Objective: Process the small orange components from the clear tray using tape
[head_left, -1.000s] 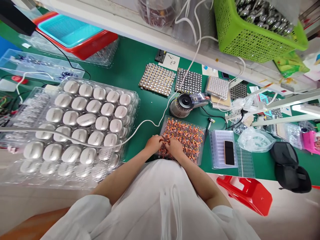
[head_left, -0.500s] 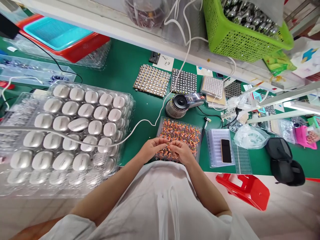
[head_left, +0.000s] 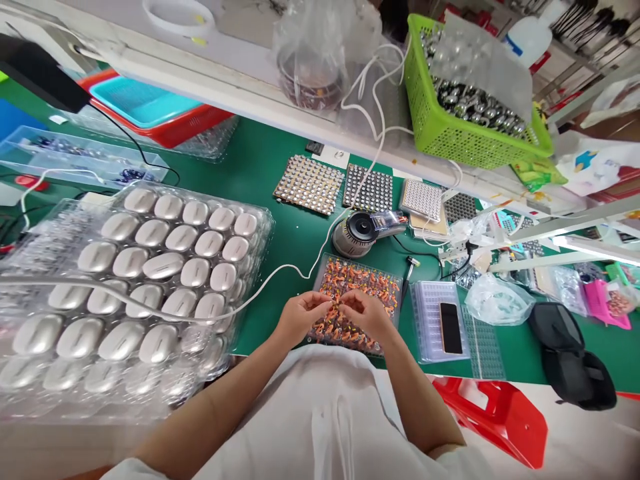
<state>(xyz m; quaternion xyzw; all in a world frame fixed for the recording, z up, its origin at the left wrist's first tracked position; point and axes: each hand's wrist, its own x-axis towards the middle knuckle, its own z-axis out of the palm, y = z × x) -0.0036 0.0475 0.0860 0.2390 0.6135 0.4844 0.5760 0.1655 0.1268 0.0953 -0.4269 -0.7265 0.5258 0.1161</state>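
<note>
Both hands meet over a clear tray [head_left: 360, 273] filled with small parts that have orange strips and yellow bits. My left hand [head_left: 301, 317] comes in from the left, its thumb and forefinger pinched together above the tray. From the right, my right hand [head_left: 367, 313] pinches in the same way, its fingertips close to those of the left. Whatever lies between the fingertips is too small to make out. Just behind the tray stands a round grey tape dispenser [head_left: 356, 233].
Left lies a stack of clear trays with silver rounded cases [head_left: 120, 283]. A white cable [head_left: 280, 270] crosses the green bench. To the right are a phone [head_left: 451, 328] on plastic trays and a black zip case [head_left: 570, 353]. A green basket [head_left: 465, 143] stands on the shelf above.
The view has tilted up, so the bench and hands sit lower in the picture. The fingertips have drawn slightly apart but stay pinched over the tray.
</note>
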